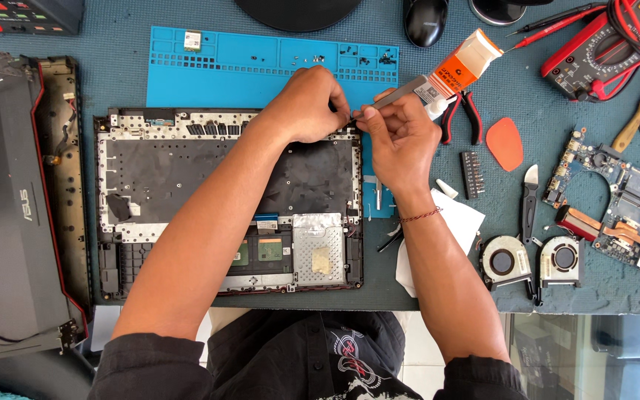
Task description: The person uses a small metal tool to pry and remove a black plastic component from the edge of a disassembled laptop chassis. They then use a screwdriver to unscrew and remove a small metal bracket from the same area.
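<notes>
1. The glue could drip on the laptop case (187, 170) if the right hand (401, 137) squeezes too hard.
2. The right hand grips the glue tube (450, 70), which points down-left toward the left hand (309, 104).
3. The left hand is clenched at the case's top right corner, just beside the tube's tip.

Glue tube (450, 72), white with orange label, slants above right hand (401, 137), which holds it. Laptop screen lid (9, 222), dark grey with red edge, lies far left. Small white sticker on little chip (192, 41), top of blue mat (261, 67).
</notes>
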